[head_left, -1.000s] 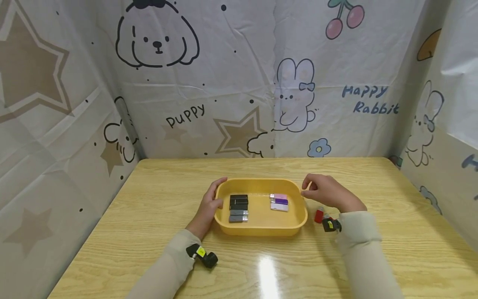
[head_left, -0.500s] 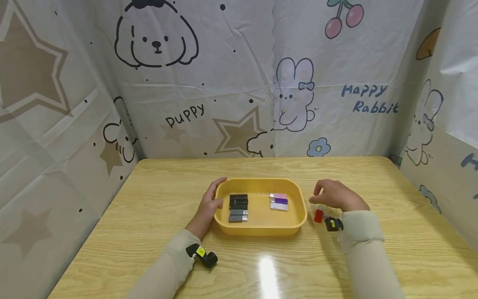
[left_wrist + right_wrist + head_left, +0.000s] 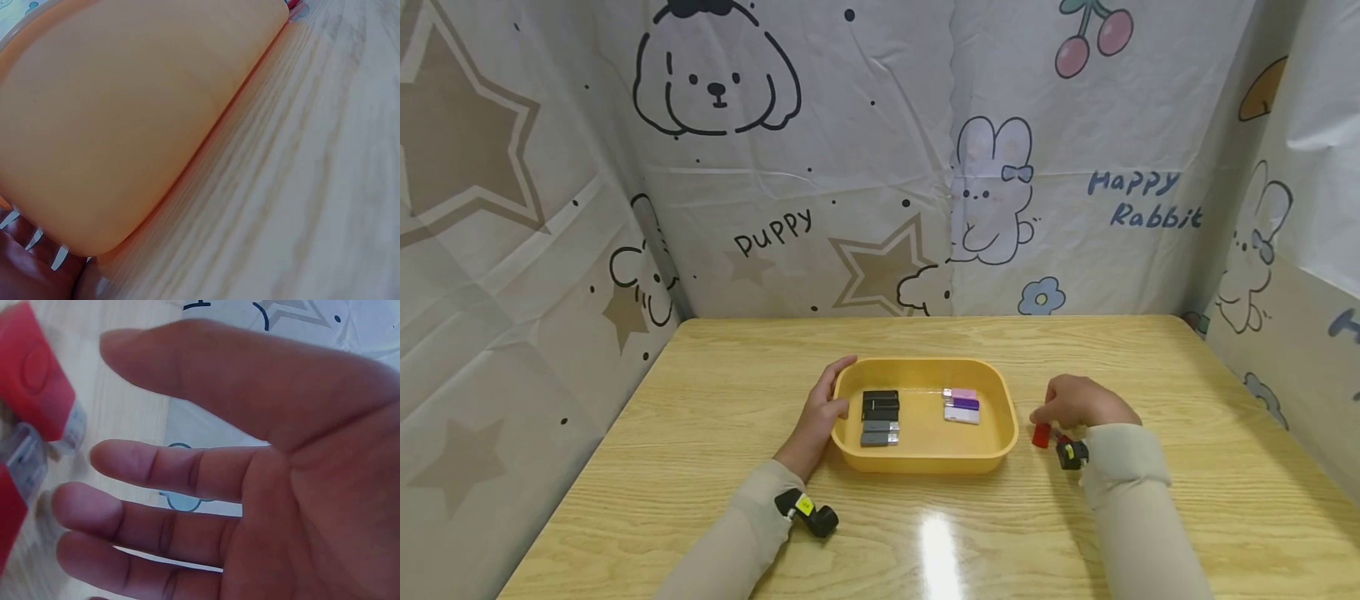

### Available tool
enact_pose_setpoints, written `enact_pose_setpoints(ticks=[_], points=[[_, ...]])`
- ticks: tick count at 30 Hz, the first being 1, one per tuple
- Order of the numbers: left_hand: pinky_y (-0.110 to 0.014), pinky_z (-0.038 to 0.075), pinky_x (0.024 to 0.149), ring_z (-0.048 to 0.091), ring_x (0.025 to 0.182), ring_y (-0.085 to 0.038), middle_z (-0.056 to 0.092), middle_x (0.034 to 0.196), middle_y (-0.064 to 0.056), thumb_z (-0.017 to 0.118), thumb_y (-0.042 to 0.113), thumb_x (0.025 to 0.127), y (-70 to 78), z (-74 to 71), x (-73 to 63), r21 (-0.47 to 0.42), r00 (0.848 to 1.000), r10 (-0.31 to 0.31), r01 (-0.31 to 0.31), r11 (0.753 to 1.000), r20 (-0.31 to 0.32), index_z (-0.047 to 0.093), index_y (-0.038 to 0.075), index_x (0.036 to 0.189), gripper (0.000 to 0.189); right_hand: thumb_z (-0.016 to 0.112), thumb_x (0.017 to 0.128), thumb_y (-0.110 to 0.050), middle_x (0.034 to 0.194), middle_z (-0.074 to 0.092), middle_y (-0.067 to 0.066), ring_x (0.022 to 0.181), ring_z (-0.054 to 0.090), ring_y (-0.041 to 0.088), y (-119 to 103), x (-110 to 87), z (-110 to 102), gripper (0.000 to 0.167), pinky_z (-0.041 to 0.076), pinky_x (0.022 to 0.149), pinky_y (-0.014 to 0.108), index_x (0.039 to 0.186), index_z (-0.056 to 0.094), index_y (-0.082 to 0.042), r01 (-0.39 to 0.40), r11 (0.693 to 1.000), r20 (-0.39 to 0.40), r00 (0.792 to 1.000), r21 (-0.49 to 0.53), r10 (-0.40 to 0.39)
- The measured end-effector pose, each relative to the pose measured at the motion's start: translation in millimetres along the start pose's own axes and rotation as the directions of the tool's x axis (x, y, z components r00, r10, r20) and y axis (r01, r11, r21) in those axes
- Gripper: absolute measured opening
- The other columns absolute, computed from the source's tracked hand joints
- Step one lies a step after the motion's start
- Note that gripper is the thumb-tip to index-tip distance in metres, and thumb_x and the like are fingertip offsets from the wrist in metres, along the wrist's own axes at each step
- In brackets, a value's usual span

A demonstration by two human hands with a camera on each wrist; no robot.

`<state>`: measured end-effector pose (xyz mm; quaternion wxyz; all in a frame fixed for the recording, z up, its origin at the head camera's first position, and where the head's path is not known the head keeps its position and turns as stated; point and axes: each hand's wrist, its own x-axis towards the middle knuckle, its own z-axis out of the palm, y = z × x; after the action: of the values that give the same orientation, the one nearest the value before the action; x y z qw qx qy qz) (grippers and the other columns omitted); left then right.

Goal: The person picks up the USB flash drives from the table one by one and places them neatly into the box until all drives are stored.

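Observation:
My left hand [image 3: 815, 421] grips the left end of a yellow plastic tray [image 3: 925, 465], thumb over the rim and fingers along the outside. The tray's outer wall [image 3: 125, 112] fills much of the left wrist view. Inside, black USB sticks [image 3: 880, 406] and grey ones [image 3: 879, 438] lie at the left. A pink USB stick [image 3: 964, 394], a purple one [image 3: 966, 404] and a white one [image 3: 962, 414] lie at the right. Beyond the tray's right end, my right hand [image 3: 1084, 402] hovers over two red USB sticks [image 3: 37, 369], thumb and fingers apart, holding nothing.
The tray stands on a light wood table [image 3: 760, 358]. A patterned cloth [image 3: 880, 167] hangs behind it and at both sides. A small black camera [image 3: 808, 512] is strapped to the left sleeve, another [image 3: 1072, 455] to the right.
My right hand has moved away from the tray's right rim, rightward and down to the red USB sticks. My left hand and the tray have stayed in place.

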<state>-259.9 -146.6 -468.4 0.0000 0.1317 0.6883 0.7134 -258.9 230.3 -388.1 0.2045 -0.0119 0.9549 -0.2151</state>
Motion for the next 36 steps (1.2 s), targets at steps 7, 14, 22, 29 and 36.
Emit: enact_pose_setpoints(ticks=[7, 14, 22, 29, 36], points=[[-0.046, 0.026, 0.109, 0.034, 0.135, -0.027, 0.034, 0.15, -0.009, 0.037, -0.016, 0.072, 2.8, -0.1, -0.6, -0.012, 1.0, -0.026, 0.026, 1.0, 0.008, 0.035, 0.013, 0.146, 0.08, 0.07, 0.084, -0.026, 0.077, 0.064, 0.007, 0.069, 0.056, 0.023, -3, 0.1, 5, 0.026, 0.041, 0.06, 0.032, 0.088, 0.058, -0.004, 0.029, 0.999, 0.016, 0.999, 0.023, -0.029], [-0.049, 0.024, 0.11, 0.029, 0.138, -0.035, 0.029, 0.152, -0.018, 0.037, -0.017, 0.072, 23.1, 3.0, -7.4, -0.004, 0.998, -0.044, 0.044, 0.999, 0.038, 0.029, 0.004, 0.148, 0.08, 0.07, 0.083, -0.024, 0.077, 0.063, 0.008, 0.067, 0.056, 0.023, -9, 0.7, 9, 0.025, 0.042, 0.059, 0.032, 0.089, 0.057, -0.004, 0.043, 0.999, 0.0, 0.999, 0.013, -0.043], [-0.045, 0.025, 0.111, 0.032, 0.137, -0.027, 0.033, 0.151, -0.01, 0.038, -0.015, 0.072, 8.1, 1.1, -2.6, -0.004, 0.999, -0.032, 0.032, 0.999, 0.01, 0.034, 0.013, 0.146, 0.08, 0.074, 0.077, -0.018, 0.081, 0.06, 0.01, 0.07, 0.055, 0.025, -15, -1.5, 12, 0.027, 0.042, 0.057, 0.032, 0.092, 0.055, -0.005, 0.007, 0.999, -0.012, 1.0, 0.053, -0.006], [-0.047, 0.022, 0.112, 0.027, 0.14, -0.033, 0.028, 0.153, -0.016, 0.038, -0.014, 0.072, 29.4, 5.7, -9.9, 0.002, 0.998, -0.054, 0.054, 0.999, 0.035, 0.029, 0.006, 0.148, 0.079, 0.071, 0.073, -0.01, 0.077, 0.059, 0.009, 0.067, 0.054, 0.023, -12, -0.9, 12, 0.022, 0.042, 0.057, 0.031, 0.085, 0.053, -0.004, 0.032, 0.999, -0.013, 0.999, 0.023, -0.032], [-0.047, 0.022, 0.112, 0.026, 0.14, -0.033, 0.027, 0.154, -0.017, 0.038, -0.014, 0.072, 30.5, 6.3, -10.7, 0.009, 0.998, -0.051, 0.051, 0.999, 0.033, 0.029, 0.005, 0.148, 0.079, 0.069, 0.071, -0.007, 0.077, 0.057, 0.008, 0.067, 0.054, 0.023, -13, -0.1, 12, 0.022, 0.042, 0.056, 0.031, 0.085, 0.053, -0.004, 0.043, 0.999, -0.011, 0.999, 0.021, -0.042]])
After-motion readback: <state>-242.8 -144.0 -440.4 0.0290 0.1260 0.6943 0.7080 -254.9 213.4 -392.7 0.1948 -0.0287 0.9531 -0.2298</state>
